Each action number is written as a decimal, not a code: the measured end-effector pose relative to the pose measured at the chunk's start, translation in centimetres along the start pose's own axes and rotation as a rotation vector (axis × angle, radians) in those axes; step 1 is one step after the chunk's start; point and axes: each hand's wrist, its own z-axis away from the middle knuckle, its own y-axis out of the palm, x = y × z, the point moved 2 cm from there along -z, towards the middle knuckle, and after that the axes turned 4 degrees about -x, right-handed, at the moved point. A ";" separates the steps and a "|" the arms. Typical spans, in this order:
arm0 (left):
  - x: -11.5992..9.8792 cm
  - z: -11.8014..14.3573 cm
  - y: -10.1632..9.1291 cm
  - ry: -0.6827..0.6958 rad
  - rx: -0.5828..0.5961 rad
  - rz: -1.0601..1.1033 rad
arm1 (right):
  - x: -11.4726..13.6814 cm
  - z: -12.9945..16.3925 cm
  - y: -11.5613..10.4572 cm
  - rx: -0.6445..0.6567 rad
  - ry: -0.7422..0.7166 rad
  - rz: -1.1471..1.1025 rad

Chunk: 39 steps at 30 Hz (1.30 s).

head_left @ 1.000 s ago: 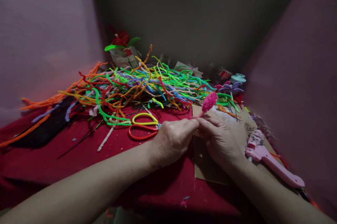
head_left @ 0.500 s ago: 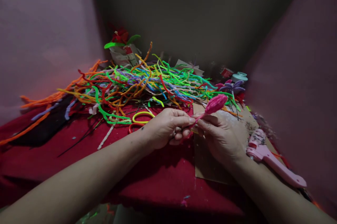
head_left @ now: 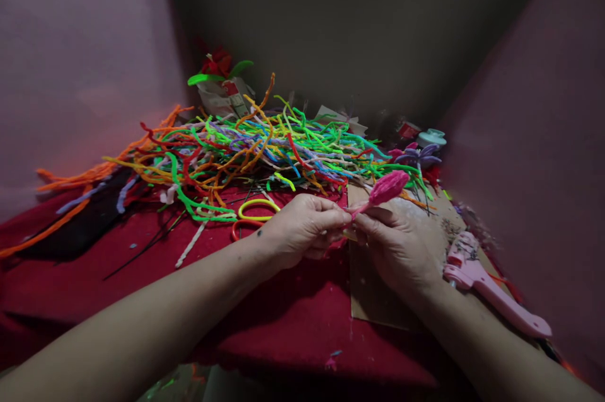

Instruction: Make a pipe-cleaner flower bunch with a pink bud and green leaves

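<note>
A pink pipe-cleaner flower bud (head_left: 389,188) points up and to the right above the table. My right hand (head_left: 399,244) is closed on its stem just below the bud, thumb on top. My left hand (head_left: 312,225) pinches the lower end of the same stem between thumb and fingers. The fingertips of both hands nearly meet, and the stem between them is partly hidden. Scissors with one yellow and one red-orange handle (head_left: 258,207) lie behind my left wrist, their blades mostly out of sight.
A tangled heap of coloured pipe cleaners (head_left: 265,143) spreads across the back of the red cloth (head_left: 283,333). Cardboard (head_left: 373,301) lies under my right hand. To its right rests a pink glue gun (head_left: 496,295). Purple flower petals (head_left: 420,155) and a pale teal jar (head_left: 432,137) stand farther back.
My left fingers have rolled slightly and curl in more tightly at the stem. The bud and my right hand stay almost in place.
</note>
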 end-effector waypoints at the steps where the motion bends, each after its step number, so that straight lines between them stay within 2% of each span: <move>1: 0.1 0.0 0.0 0.015 -0.013 -0.004 | 0.0 0.0 0.0 0.003 0.005 -0.001; 10: 0.4 0.0 0.2 0.045 -0.026 0.011 | -0.1 0.0 -0.1 0.028 0.031 -0.017; 17: 0.1 0.1 0.1 0.049 0.041 -0.016 | 0.3 0.2 0.0 -0.007 -0.004 0.007; 20: -0.2 0.2 0.3 0.210 -0.058 -0.274 | 0.4 0.2 0.0 -0.017 -0.034 0.013; 23: -0.1 0.6 0.6 0.520 -0.208 -0.710 | 0.4 0.1 -0.2 -0.053 -0.050 0.019; 25: 0.4 0.8 0.9 0.716 -0.262 -0.979 | 0.3 0.1 -0.3 -0.075 -0.043 0.027; 27: 1.1 0.8 0.9 0.847 -0.315 -1.176 | 0.1 0.0 -0.5 -0.082 -0.023 0.043; 31: 1.8 0.5 0.7 0.926 -0.428 -1.376 | -0.1 0.1 -0.6 -0.088 -0.021 0.093; 35: 1.8 0.4 0.6 0.987 -0.372 -1.570 | -0.1 0.2 -0.6 -0.097 -0.042 0.163; 39: 1.5 0.6 0.5 1.009 -0.353 -1.513 | 0.1 0.4 -0.5 -0.085 -0.057 0.197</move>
